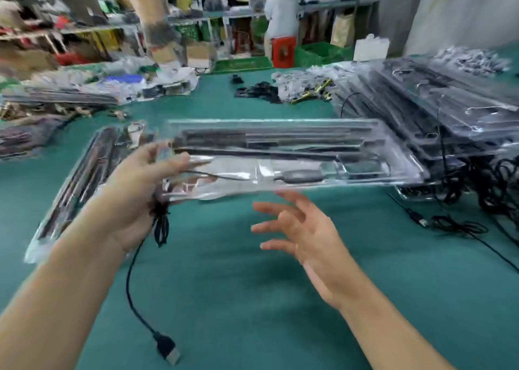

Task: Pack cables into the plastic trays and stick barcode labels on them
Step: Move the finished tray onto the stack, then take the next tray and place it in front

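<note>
The left hand (140, 181) has its grip clamped on the left end of a clear plastic tray (295, 156), holding it above the green table (224, 299). The right hand (306, 232) hovers just below the tray's near edge with its fingers spread apart, gripping nothing and not touching the tray as far as the view shows.

Inside the tray, dark strips fill the far channels and an oval inline module (303, 176) sits in a near pocket. The cable (134, 285) is not fully packed: a short bundled loop hangs under the tray's left end, and a loose length trails down toward the viewer, ending in a USB plug (168, 348) lying on the table.

No barcode label is visible on this tray, though motion blur makes that hard to confirm. So this tray looks partly done: strips and module seated, cable tail to be tucked in, label to be stuck on.

To the right of the held tray is a tall stack of trays (438, 111), with loose black cables (477, 201) spilling beside it. Just left of the held tray, another tray (81, 178) lies on the table. Whether those trays are finished I cannot tell.
</note>
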`<action>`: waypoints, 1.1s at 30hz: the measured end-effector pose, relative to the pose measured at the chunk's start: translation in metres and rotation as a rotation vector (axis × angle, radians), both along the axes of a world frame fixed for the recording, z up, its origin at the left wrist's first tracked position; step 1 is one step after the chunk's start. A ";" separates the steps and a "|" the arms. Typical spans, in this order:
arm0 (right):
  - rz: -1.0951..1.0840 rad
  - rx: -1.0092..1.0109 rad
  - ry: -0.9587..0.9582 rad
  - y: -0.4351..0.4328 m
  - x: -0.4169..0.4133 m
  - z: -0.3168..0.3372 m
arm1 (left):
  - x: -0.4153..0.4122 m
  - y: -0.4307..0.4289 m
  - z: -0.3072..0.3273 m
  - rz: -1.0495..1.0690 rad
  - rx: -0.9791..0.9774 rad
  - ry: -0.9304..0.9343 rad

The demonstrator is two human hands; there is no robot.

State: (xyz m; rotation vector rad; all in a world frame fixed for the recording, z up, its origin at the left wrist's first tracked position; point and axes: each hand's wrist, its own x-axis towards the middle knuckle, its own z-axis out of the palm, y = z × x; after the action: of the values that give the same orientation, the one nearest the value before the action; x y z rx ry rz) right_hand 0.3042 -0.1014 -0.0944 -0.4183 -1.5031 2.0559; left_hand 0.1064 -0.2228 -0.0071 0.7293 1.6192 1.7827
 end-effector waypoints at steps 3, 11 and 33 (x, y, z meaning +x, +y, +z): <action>-0.054 -0.310 -0.030 -0.017 0.029 -0.007 | 0.002 -0.005 -0.045 -0.005 -0.160 -0.042; -0.209 -0.598 -0.245 -0.031 0.042 -0.014 | -0.014 -0.014 -0.078 -0.123 -0.546 0.265; -0.019 0.037 -0.846 0.001 0.064 0.004 | 0.047 0.002 -0.117 -0.425 -0.136 1.598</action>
State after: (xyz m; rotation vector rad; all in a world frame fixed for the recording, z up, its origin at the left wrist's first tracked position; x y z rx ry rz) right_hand 0.3681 -0.1004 -0.0900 -1.4043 -1.9587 1.9125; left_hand 0.1529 -0.2204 -0.1245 2.5300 2.0606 0.5448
